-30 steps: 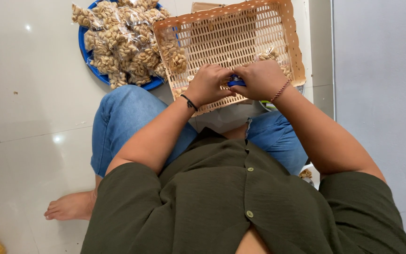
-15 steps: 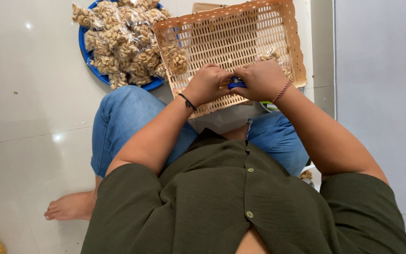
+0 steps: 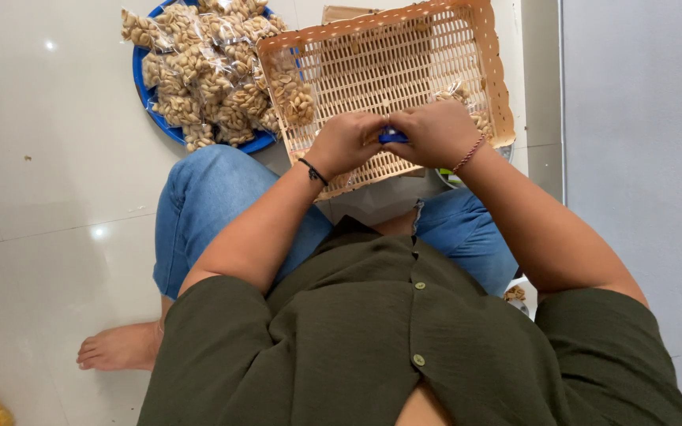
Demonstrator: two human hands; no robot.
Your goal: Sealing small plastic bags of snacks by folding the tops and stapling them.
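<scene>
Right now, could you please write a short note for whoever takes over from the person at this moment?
Left hand and right hand meet over the slatted basket, fingers closed together on a small blue tool.
Many sealed clear snack packets are piled on the blue tray; a few lie in the basket.
Whatever packet is in hand is hidden by the fingers.

Blue basin (image 3: 145, 88) of bagged snacks (image 3: 199, 63)

Hands (image 3: 392, 138) over basket (image 3: 372, 71), snack packets (image 3: 207, 67)
</scene>
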